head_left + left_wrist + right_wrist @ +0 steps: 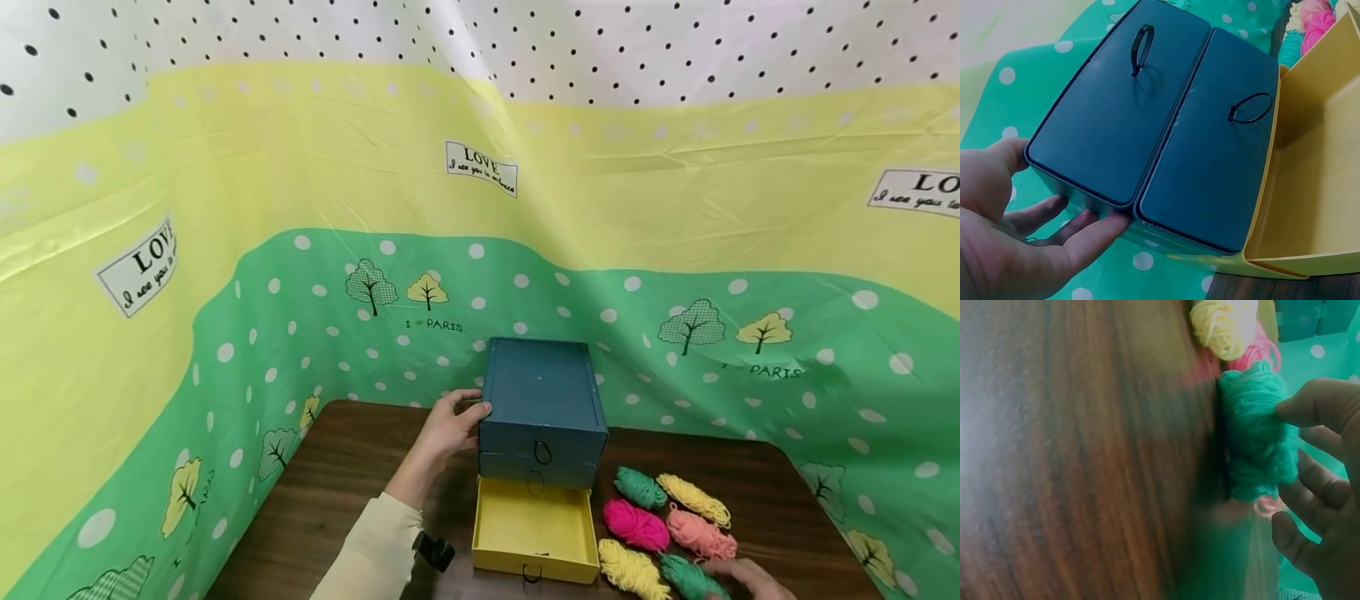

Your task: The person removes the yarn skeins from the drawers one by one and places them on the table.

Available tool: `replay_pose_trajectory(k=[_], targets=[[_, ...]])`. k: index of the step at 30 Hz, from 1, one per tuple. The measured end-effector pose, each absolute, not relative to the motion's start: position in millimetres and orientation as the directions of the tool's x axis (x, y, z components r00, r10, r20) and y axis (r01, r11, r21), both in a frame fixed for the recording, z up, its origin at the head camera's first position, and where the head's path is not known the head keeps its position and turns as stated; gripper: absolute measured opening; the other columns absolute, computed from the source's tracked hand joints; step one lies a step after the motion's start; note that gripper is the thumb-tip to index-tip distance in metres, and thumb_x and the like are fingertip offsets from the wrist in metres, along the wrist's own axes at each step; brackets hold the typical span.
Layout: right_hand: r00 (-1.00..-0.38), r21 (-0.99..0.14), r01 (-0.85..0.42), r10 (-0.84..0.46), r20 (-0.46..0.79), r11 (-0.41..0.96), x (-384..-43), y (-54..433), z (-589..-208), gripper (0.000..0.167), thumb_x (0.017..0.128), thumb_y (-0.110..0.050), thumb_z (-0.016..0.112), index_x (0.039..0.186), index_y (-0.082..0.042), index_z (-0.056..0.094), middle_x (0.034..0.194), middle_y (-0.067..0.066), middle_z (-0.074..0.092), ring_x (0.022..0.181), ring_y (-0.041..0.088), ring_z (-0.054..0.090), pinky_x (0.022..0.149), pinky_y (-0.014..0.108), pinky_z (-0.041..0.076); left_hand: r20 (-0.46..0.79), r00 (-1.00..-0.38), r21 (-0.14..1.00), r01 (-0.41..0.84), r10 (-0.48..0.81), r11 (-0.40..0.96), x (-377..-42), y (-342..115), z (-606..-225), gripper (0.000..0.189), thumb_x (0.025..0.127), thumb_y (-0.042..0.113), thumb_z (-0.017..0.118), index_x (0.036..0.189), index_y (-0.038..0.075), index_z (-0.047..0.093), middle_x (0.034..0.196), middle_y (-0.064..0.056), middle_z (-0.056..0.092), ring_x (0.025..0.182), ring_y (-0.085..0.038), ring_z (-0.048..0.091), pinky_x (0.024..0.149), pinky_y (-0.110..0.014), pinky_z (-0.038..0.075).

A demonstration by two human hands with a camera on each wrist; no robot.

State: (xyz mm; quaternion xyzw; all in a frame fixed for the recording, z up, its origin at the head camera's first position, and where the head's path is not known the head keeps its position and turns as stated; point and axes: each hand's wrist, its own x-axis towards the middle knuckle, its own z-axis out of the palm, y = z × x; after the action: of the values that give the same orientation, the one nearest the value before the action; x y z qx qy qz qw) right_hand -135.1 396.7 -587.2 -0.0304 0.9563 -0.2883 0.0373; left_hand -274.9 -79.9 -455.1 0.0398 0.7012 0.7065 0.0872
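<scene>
A dark blue drawer box (542, 383) stands upright on the table, its two blue drawers closed. Below them, a yellow drawer (536, 525) is pulled out with a bare bottom. My left hand (453, 427) rests against the box's left side near the front corner; in the left wrist view its fingers (1088, 234) lie along that side. At the lower right, my right hand (750, 577) holds a green yarn skein (1257, 434), thumb on one side and fingers on the other. That skein sits beside a pale yellow skein (632, 568).
More skeins lie right of the drawer: magenta (636, 525), coral (701, 533), yellow (695, 498) and another green one (640, 487). The brown wooden table (352, 458) meets a patterned cloth (420, 358) behind. Thin black loops (542, 452) serve as drawer pulls.
</scene>
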Motion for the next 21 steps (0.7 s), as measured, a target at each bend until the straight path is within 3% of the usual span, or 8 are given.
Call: replay_pose_trajectory(k=[9, 14, 21], targets=[[-0.987, -0.610, -0.052, 0.054, 0.154, 0.791, -124.9, 361.6, -571.8, 0.024, 0.082, -0.017, 0.086, 0.104, -0.012, 0.077, 0.092, -0.004, 0.068, 0.075, -0.007, 0.057, 0.063, 0.024, 0.054, -0.070, -0.981, 0.998, -0.070, 0.181, 0.002, -275.1, -80.3, -455.6, 0.058, 0.101, 0.032, 0.066, 0.150, 0.005, 0.049, 0.135, -0.022, 0.058, 0.107, -0.028, 0.070, 0.092, -0.050, 0.060], [-0.988, -0.650, 0.015, 0.111, 0.107, 0.760, -126.1, 343.6, -558.8, 0.029, 0.083, -0.019, 0.085, 0.109, -0.010, 0.077, 0.090, -0.004, 0.069, 0.072, -0.004, 0.059, 0.062, 0.022, 0.054, -0.070, -0.981, 0.998, -0.070, 0.182, 0.005, -275.3, -80.7, -455.3, 0.057, 0.102, 0.031, 0.065, 0.150, 0.005, 0.049, 0.136, -0.021, 0.057, 0.108, -0.029, 0.070, 0.094, -0.051, 0.058], [-0.995, -0.683, -0.008, 0.059, 0.075, 0.730, -125.5, 326.1, -545.3, 0.028, 0.085, -0.017, 0.083, 0.112, -0.011, 0.077, 0.091, -0.003, 0.068, 0.070, 0.001, 0.055, 0.059, 0.024, 0.049, -0.068, -0.980, 0.998, -0.069, 0.185, 0.000, -275.9, -81.0, -455.9, 0.056, 0.102, 0.030, 0.066, 0.149, 0.005, 0.049, 0.136, -0.022, 0.057, 0.108, -0.028, 0.069, 0.092, -0.050, 0.059]])
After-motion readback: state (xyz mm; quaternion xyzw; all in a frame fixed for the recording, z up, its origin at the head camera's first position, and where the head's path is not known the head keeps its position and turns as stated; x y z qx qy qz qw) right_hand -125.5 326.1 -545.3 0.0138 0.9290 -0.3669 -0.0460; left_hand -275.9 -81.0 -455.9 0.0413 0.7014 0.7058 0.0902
